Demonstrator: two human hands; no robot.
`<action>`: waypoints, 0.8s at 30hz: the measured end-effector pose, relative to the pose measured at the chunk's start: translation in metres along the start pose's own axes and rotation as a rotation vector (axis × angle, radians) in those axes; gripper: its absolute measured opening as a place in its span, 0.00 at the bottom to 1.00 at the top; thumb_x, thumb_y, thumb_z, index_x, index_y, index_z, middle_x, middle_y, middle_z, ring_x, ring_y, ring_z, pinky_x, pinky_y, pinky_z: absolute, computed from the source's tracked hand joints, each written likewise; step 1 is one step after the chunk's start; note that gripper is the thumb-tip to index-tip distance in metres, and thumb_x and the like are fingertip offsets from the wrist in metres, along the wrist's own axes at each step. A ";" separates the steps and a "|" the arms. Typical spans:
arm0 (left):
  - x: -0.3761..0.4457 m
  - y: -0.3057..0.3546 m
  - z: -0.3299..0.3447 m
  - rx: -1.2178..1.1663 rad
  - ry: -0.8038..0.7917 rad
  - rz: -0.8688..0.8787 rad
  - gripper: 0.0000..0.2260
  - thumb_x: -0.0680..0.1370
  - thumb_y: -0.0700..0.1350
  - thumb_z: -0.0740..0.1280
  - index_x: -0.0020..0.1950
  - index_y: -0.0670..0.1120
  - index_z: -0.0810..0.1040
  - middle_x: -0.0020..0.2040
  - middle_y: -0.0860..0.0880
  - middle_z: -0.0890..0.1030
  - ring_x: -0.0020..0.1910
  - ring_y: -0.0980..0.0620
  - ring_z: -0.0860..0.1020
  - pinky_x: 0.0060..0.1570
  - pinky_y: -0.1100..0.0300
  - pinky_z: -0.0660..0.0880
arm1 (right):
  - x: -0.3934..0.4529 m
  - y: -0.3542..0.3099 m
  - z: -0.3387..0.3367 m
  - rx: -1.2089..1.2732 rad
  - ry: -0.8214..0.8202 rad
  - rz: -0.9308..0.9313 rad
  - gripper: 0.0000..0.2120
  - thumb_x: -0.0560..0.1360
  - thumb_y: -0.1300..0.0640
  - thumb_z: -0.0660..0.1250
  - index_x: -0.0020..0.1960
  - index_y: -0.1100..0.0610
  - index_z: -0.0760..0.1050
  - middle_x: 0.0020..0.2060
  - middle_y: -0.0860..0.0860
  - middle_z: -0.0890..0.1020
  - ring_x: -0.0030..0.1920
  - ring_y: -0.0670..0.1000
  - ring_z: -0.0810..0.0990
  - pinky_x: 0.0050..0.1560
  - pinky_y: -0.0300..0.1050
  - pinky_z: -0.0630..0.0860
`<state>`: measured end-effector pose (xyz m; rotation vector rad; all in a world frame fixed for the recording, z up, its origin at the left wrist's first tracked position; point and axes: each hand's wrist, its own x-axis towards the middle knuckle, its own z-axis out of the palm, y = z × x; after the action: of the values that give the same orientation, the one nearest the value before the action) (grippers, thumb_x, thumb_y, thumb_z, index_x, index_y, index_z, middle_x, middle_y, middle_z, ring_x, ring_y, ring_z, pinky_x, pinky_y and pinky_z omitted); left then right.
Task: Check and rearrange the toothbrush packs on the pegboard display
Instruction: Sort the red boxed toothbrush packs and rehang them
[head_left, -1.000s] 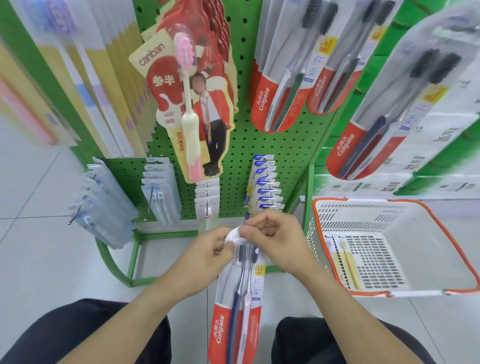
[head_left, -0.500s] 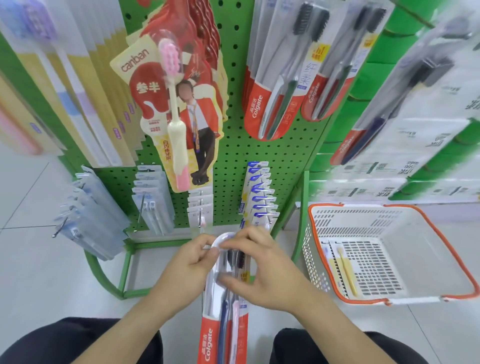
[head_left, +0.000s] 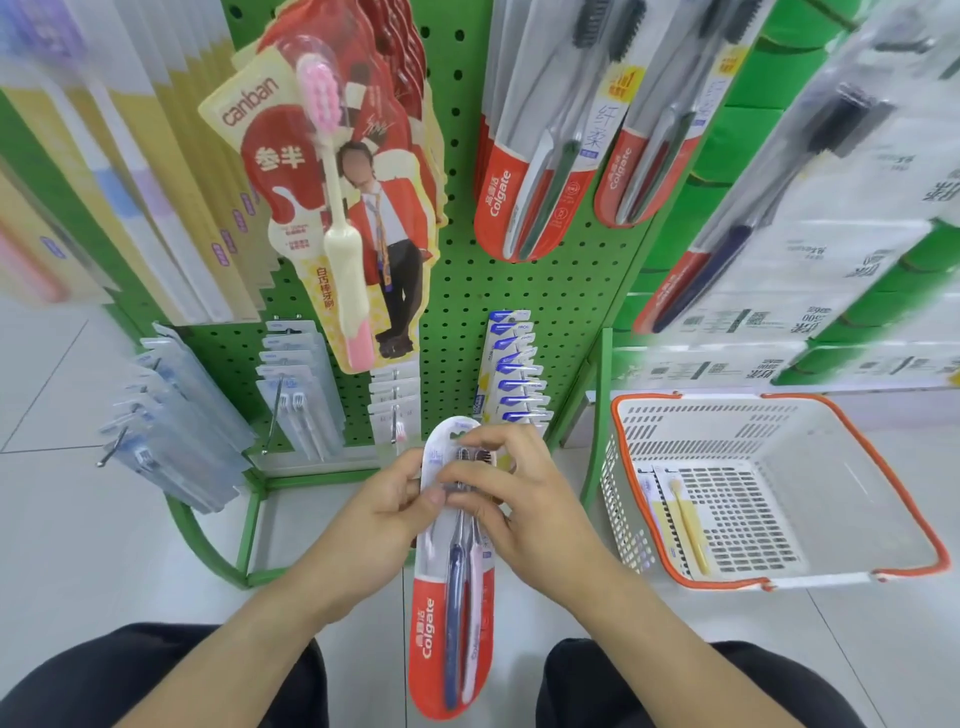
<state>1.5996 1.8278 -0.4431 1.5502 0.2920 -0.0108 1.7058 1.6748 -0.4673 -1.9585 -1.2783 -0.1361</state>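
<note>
Below, pale floor tiles (head_left: 78, 519) (seemingly glossy).

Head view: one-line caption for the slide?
Both hands, left and right, grip a Colgate twin toothbrush pack before the green pegboard display, orange-rimmed basket alongside.

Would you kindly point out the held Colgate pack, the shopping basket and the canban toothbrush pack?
Colgate pack (head_left: 427, 631), head view, red lower card.
Shopping basket (head_left: 852, 399), head view, orange far rim.
Canban toothbrush pack (head_left: 283, 171), head view, red printed panel.
</note>
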 end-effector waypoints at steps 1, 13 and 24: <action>0.000 0.000 0.000 -0.015 0.009 -0.008 0.15 0.85 0.37 0.58 0.69 0.50 0.73 0.57 0.45 0.85 0.59 0.46 0.82 0.61 0.50 0.77 | 0.000 0.000 0.001 0.006 0.000 0.004 0.08 0.81 0.54 0.67 0.57 0.51 0.83 0.59 0.52 0.75 0.61 0.53 0.72 0.60 0.45 0.72; 0.001 0.000 0.004 -0.092 0.065 -0.053 0.16 0.84 0.35 0.59 0.69 0.49 0.73 0.50 0.44 0.87 0.50 0.47 0.85 0.46 0.60 0.80 | -0.002 -0.003 0.012 0.080 0.186 0.111 0.16 0.74 0.61 0.74 0.61 0.58 0.83 0.65 0.52 0.81 0.54 0.50 0.84 0.64 0.43 0.76; 0.002 0.001 0.010 -0.295 0.146 -0.051 0.15 0.83 0.34 0.60 0.65 0.48 0.77 0.48 0.41 0.86 0.44 0.47 0.85 0.40 0.57 0.81 | 0.002 0.001 0.009 0.041 0.381 -0.025 0.06 0.76 0.59 0.72 0.47 0.60 0.86 0.51 0.54 0.85 0.49 0.50 0.85 0.50 0.48 0.82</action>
<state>1.6032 1.8181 -0.4426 1.2519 0.4294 0.1022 1.7046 1.6825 -0.4730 -1.7763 -1.0447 -0.4677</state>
